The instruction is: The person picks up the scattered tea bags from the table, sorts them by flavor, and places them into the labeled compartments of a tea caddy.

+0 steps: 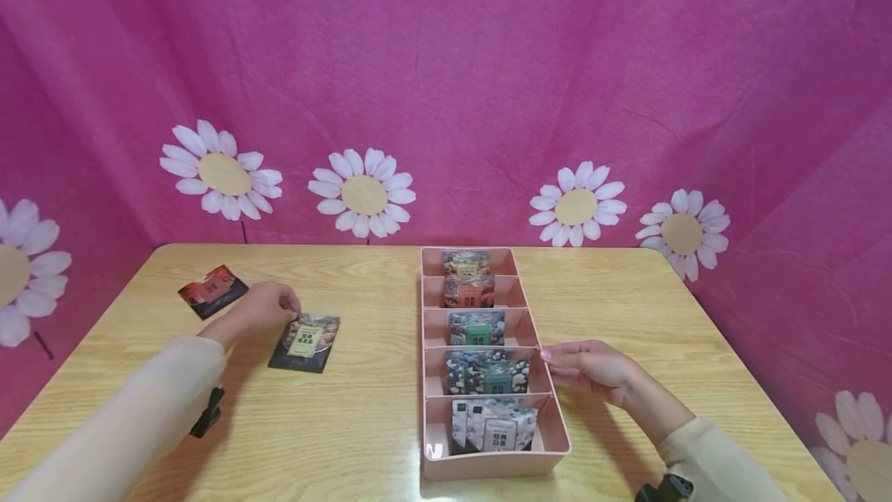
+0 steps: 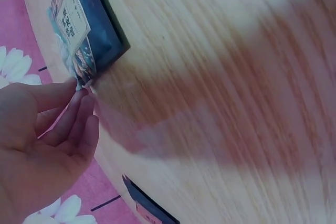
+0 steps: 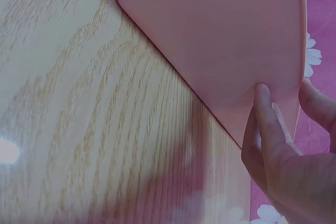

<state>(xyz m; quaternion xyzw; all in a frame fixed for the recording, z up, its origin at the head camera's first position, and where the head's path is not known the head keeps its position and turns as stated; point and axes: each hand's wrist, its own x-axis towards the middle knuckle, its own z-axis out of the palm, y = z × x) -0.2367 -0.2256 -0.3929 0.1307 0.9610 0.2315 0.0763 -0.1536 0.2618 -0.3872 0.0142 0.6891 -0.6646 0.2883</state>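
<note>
My left hand [image 1: 261,311] pinches the upper left corner of a dark tea sachet [image 1: 304,342] with a pale yellow label; thumb and fingertips meet on that corner in the left wrist view. The rest of this sachet lies at the table's left half. My right hand [image 1: 595,369] holds the right side of a long pink divided box [image 1: 496,467], thumb at the rim and fingers against the outer wall [image 3: 210,35]. Several sachets stand in its compartments: yellow-labelled [image 1: 467,263] at the far end, then red [image 1: 470,292], green [image 1: 477,329], blue-green [image 1: 488,373], and white ones [image 1: 499,428] nearest.
A red and black sachet [image 1: 212,292] lies on the wooden table [image 1: 376,424], beyond my left forearm. A pink cloth [image 1: 446,99] with white daisies hangs behind the table and along both sides.
</note>
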